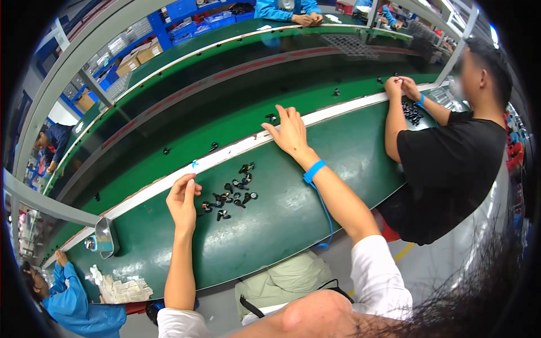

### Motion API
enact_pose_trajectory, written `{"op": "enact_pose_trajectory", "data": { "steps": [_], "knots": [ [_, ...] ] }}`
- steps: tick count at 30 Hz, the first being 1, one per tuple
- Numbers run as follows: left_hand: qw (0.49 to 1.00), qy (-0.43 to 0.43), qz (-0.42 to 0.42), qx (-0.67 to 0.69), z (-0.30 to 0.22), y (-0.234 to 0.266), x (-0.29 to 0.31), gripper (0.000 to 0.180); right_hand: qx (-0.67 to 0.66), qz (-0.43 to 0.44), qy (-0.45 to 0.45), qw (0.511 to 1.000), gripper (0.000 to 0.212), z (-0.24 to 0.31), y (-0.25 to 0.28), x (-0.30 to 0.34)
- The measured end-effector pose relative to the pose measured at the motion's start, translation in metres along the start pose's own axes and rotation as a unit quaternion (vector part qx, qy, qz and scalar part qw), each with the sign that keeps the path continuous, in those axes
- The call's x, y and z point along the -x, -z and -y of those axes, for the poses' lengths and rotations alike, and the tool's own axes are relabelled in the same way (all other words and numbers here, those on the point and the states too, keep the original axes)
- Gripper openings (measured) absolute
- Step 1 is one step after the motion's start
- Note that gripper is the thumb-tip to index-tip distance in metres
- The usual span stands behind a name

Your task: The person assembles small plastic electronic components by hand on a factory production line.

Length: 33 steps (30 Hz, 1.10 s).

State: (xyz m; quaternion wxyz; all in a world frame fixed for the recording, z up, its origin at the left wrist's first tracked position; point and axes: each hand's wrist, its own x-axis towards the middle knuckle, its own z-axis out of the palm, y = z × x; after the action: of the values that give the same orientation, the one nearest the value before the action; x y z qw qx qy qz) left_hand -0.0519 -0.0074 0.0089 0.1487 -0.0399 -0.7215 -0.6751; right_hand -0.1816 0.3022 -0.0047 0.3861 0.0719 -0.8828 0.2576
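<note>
My right hand reaches over the white rail with its fingers spread and nothing in them. Just beyond its thumb, a small black part lies on the green conveyor belt. My left hand hovers by the near side of the rail, thumb and fingers pressed together. Whatever it may hold is too small to make out. Beside it, several small black parts, some with shiny round ends, lie loosely on the green worktable. A blue wristband with a cord circles my right wrist.
More black parts are scattered along the belt. At right, a person in black handles parts beside a dark heap. To the left are a clear container, whitish cloths and a person in a blue sleeve.
</note>
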Motion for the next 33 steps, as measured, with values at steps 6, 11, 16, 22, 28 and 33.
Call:
{"op": "enact_pose_trajectory", "data": {
  "steps": [6, 11, 16, 22, 28, 33],
  "knots": [
    [0.998, -0.042, 0.036, 0.011, -0.005, -0.001, 0.006, 0.016, -0.012, 0.091, 0.002, 0.996, 0.031, -0.011, -0.016, -0.007],
    [0.997, -0.048, 0.064, -0.010, -0.012, -0.003, 0.011, 0.025, -0.284, 0.122, 0.092, 0.947, 0.020, 0.066, 0.022, 0.011],
    [0.988, -0.022, 0.154, -0.005, -0.023, -0.020, 0.021, 0.041, -0.293, 0.209, 0.205, 0.910, 0.026, 0.124, 0.053, 0.052],
    [0.986, -0.026, 0.153, 0.055, -0.017, -0.024, 0.030, 0.033, -0.416, 0.240, 0.135, 0.867, 0.030, 0.135, 0.062, 0.059],
    [0.952, 0.068, 0.162, 0.251, -0.011, -0.018, 0.034, 0.024, -0.594, 0.344, -0.062, 0.724, 0.022, 0.125, 0.062, 0.058],
    [0.946, 0.048, 0.174, 0.270, -0.014, -0.023, 0.035, 0.024, -0.633, 0.378, -0.124, 0.664, 0.013, 0.126, 0.064, 0.060]
  ]
}}
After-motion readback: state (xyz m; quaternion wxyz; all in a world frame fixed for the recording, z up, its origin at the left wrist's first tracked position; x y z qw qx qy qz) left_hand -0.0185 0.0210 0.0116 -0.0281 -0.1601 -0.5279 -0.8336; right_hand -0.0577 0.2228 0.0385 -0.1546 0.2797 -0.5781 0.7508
